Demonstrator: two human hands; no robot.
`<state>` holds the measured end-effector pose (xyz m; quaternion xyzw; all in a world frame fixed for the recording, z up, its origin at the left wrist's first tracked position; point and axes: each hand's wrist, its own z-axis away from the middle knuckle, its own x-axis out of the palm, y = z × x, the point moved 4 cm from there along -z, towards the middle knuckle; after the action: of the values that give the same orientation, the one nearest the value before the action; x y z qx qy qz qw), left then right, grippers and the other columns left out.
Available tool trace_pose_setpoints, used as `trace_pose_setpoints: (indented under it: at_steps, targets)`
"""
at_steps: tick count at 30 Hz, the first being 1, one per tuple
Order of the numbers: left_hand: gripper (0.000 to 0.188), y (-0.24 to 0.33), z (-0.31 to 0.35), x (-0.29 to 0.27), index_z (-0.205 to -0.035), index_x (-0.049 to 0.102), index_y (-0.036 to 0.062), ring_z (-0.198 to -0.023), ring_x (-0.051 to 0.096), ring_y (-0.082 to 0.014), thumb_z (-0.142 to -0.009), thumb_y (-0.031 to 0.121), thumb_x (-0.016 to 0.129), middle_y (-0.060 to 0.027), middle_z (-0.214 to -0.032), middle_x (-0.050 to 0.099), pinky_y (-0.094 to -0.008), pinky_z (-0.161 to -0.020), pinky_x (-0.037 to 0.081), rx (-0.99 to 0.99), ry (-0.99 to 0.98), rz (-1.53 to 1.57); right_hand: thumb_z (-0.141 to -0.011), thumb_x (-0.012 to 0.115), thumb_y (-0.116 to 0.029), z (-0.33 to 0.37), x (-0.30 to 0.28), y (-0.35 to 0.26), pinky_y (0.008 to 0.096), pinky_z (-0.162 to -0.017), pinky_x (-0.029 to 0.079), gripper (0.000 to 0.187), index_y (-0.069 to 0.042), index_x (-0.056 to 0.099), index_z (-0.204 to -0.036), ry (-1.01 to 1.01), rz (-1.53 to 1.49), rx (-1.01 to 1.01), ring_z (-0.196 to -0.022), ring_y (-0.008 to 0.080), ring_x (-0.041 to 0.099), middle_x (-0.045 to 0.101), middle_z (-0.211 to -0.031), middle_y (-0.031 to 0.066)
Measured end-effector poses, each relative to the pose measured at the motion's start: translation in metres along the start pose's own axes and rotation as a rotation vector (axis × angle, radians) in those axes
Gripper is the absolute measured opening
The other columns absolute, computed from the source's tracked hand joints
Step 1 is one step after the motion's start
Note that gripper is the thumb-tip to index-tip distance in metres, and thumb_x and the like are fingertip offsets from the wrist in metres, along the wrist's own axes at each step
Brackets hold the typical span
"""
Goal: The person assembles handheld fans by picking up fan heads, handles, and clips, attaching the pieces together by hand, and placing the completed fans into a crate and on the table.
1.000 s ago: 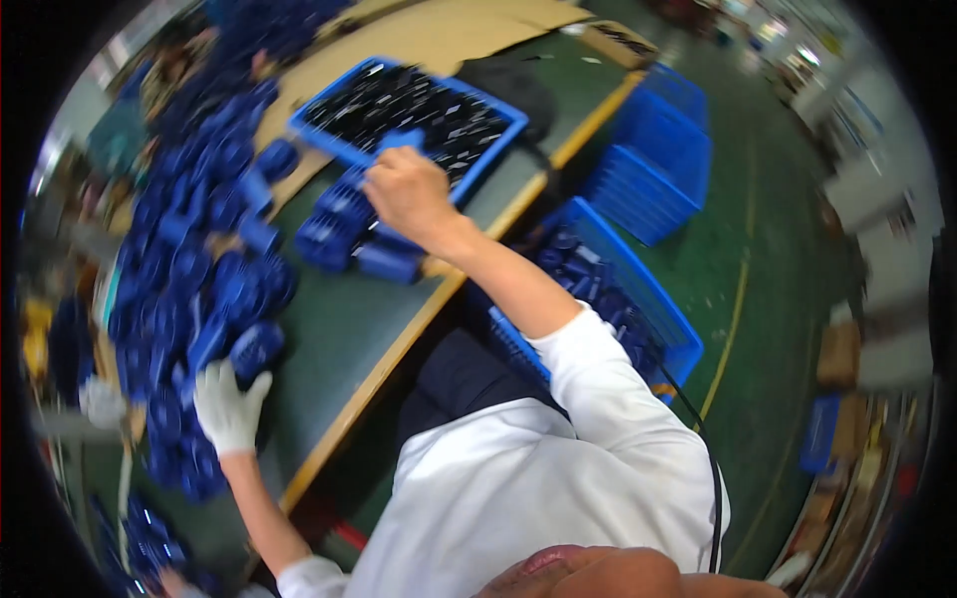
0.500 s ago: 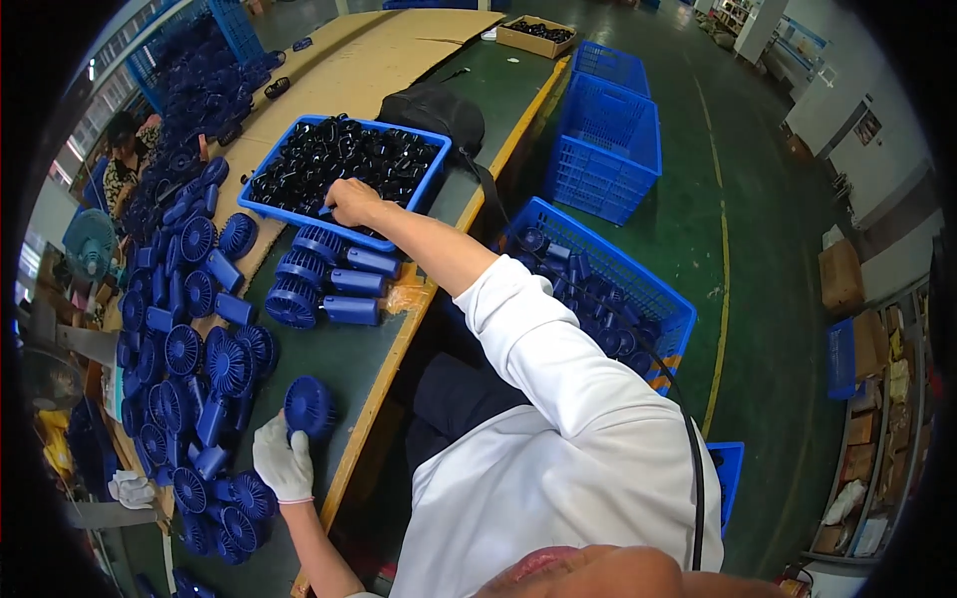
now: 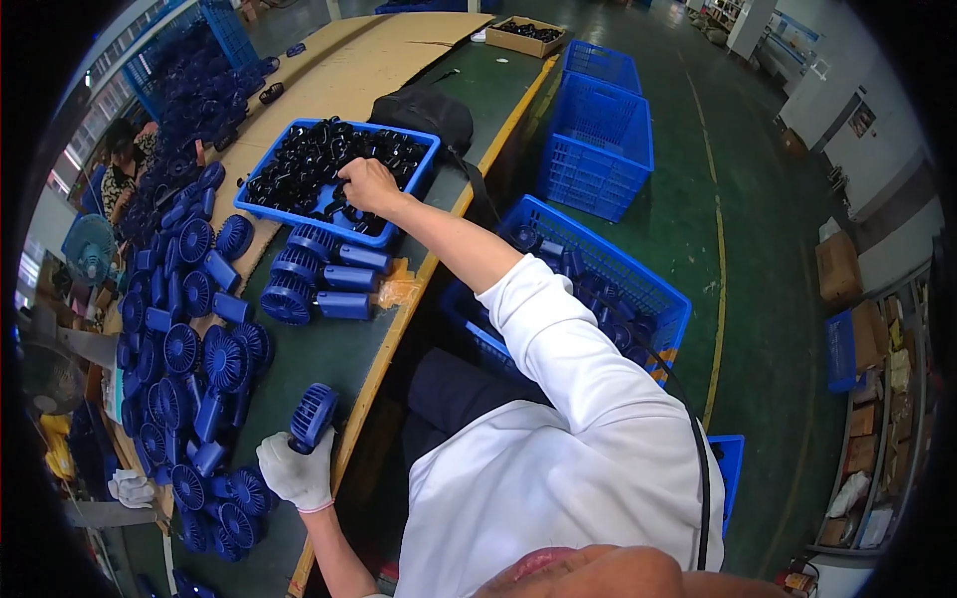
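Green desk runs along a factory aisle. Left hand, gloved, has its grip clamped on a blue handheld fan at the desk's near edge. Right hand, bare, reaches into a blue tray of black parts, fingers curled among them; whether anything is pinched I cannot tell. Blue crates stand on the floor.
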<state>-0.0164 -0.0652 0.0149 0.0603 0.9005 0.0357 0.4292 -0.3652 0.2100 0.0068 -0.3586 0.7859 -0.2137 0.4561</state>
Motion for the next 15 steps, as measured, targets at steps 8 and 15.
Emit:
trace_pose_setpoints:
  at_steps: [8, 15]
  targets:
    - [0.040, -0.011, 0.010, 0.000, -0.095, 0.062, 0.0064, -0.089, 0.061, -0.0332, -0.070, 0.033, 0.077, -0.0122, -0.092, 0.064, -0.0422, -0.074, 0.050, -0.151, -0.325, -0.038, -0.073, 0.072, -0.015, 0.000, -0.018, -0.003, 0.0345, -0.053, 0.055, 0.014, -0.001, 0.070, -0.075, -0.331, -0.166, 0.264, -0.058, 0.0199, 0.067, 0.068, -0.069, 0.0161]
    - [0.034, -0.009, -0.003, 0.000, -0.094, 0.062, 0.0060, -0.084, 0.062, -0.0339, -0.074, 0.032, 0.074, -0.0130, -0.088, 0.063, -0.0432, -0.071, 0.050, -0.064, -0.396, 0.034, -0.079, 0.054, 0.011, 0.024, -0.039, -0.010, 0.0278, -0.048, 0.051, 0.060, -0.001, 0.041, -0.136, -0.237, -0.837, 0.397, -0.065, 0.0209, 0.064, 0.063, -0.101, 0.0164]
